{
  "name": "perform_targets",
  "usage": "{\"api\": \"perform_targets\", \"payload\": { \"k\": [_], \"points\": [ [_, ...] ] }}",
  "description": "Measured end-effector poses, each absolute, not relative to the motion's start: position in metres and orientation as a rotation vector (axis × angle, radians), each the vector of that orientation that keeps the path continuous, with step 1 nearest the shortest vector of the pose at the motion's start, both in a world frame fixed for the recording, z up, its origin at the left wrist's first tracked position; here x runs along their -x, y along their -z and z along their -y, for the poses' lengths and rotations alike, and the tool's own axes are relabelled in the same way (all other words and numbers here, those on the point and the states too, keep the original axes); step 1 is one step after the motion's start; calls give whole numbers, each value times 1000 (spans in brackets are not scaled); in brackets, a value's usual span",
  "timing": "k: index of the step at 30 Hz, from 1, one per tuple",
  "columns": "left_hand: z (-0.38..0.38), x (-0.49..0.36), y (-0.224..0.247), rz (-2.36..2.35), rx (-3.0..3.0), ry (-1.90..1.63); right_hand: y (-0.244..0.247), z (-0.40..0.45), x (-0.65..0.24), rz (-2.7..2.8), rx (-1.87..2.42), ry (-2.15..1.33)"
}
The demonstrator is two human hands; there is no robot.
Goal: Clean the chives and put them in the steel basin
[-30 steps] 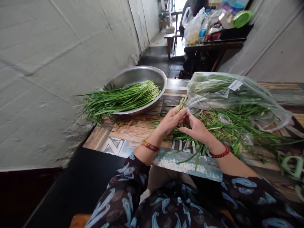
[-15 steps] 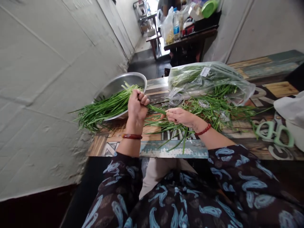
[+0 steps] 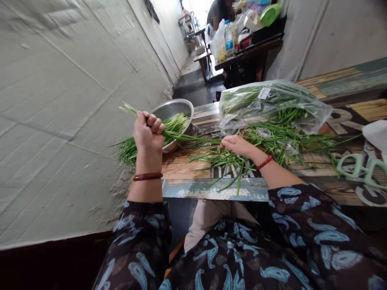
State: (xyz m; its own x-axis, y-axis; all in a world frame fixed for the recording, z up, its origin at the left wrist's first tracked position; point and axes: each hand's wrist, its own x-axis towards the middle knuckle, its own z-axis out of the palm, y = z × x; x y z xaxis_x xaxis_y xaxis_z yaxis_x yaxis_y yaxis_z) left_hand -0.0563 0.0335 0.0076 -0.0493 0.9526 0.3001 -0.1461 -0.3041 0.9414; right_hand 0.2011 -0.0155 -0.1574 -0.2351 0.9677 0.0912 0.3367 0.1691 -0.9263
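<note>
My left hand (image 3: 148, 131) is closed in a fist around a thin bunch of garlic chives (image 3: 187, 137), whose pale ends stick out past it on the left. The green part stretches right to my right hand (image 3: 236, 145), whose fingers pinch it. Behind my left hand a steel bowl (image 3: 189, 104) holds more chives (image 3: 178, 122), their leaves hanging over its left side by the wall. Loose chive stalks and scraps (image 3: 272, 141) lie spread on the table beneath and beyond my right hand.
A clear plastic bag (image 3: 314, 106) of chives lies at the table's back. Green-handled scissors (image 3: 350, 166) rest at the right beside a white cloth-like thing (image 3: 376, 133). A wall (image 3: 75, 121) runs close on the left. Farther off, a person (image 3: 219, 14) is near a cluttered table (image 3: 250, 52).
My left hand has moved left, away from my right hand, so a longer stretch of chives shows between them. The view has shifted slightly, and more of the bowl's contents shows.
</note>
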Motion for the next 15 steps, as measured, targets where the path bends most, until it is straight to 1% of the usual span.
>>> {"api": "perform_targets", "payload": {
  "k": [2, 4, 6, 7, 8, 10, 14, 15],
  "points": [
    [-36, 61, -24, -969, -1359, -1595, 163, 12, -199, 1795, 1345, -900],
    [-45, 64, -39, -1049, -1520, -1688, 169, 10, -197, 1857, 1405, -810],
    [-58, 67, -48, -1219, -1825, -1737, 175, 10, -194, 1900, 1432, -760],
    [-66, 69, -49, -1339, -2023, -1695, 178, 10, -193, 1919, 1424, -745],
    [-74, 71, -49, -1469, -2218, -1589, 179, 10, -192, 1934, 1410, -741],
    [-90, 75, -40, -1717, -2522, -1221, 179, 12, -191, 1953, 1385, -750],
    [-123, 87, -1, -2044, -2723, -360, 170, 15, -188, 1934, 1380, -791],
    [-131, 92, 9, -2037, -2716, -255, 167, 14, -187, 1925, 1388, -810]
  ]
}}
